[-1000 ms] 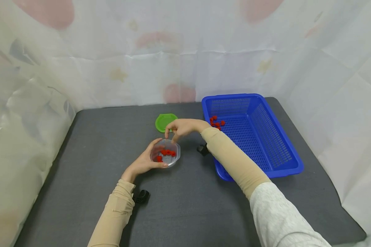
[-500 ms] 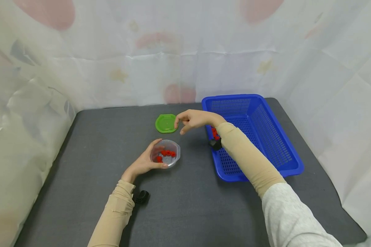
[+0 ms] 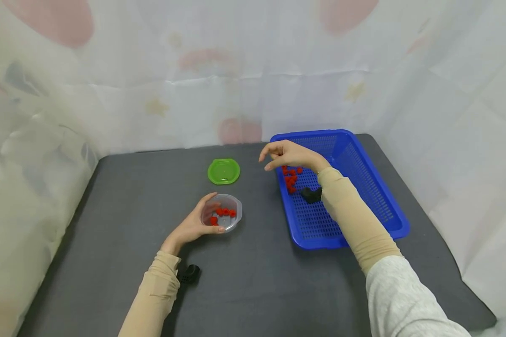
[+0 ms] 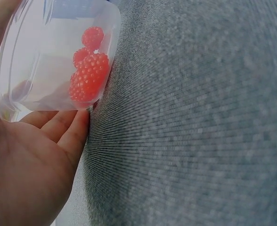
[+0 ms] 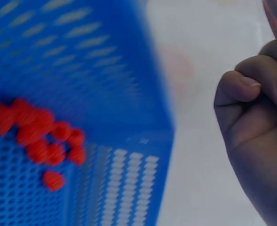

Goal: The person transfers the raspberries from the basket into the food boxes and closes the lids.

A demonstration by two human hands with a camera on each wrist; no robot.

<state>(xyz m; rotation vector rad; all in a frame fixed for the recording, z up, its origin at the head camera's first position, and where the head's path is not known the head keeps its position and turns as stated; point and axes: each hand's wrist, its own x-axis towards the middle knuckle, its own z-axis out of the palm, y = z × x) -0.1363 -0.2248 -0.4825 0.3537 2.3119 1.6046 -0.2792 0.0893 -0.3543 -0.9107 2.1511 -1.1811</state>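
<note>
My left hand (image 3: 194, 223) grips a small clear plastic container (image 3: 234, 220) by its left side, thumb at the near edge and fingers round the back. Several red raspberries (image 4: 89, 75) lie in the bottom of it. My right hand (image 3: 292, 153) hovers over the left rim of a blue plastic basket (image 3: 372, 187). Its thumb and index finger are apart, the other fingers loosely curled, with nothing between them. Inside the basket, below that hand, more raspberries (image 5: 37, 127) are clustered along the left side.
A green lid (image 3: 223, 171) lies flat on the dark grey table (image 3: 244, 290), behind the container. The basket takes up the table's right side. A white patterned curtain (image 3: 219, 103) closes off the back and both sides.
From above the container, my right hand has moved back and right to the basket's left rim, uncovering the lid and the raspberries there. My left hand keeps holding the container.
</note>
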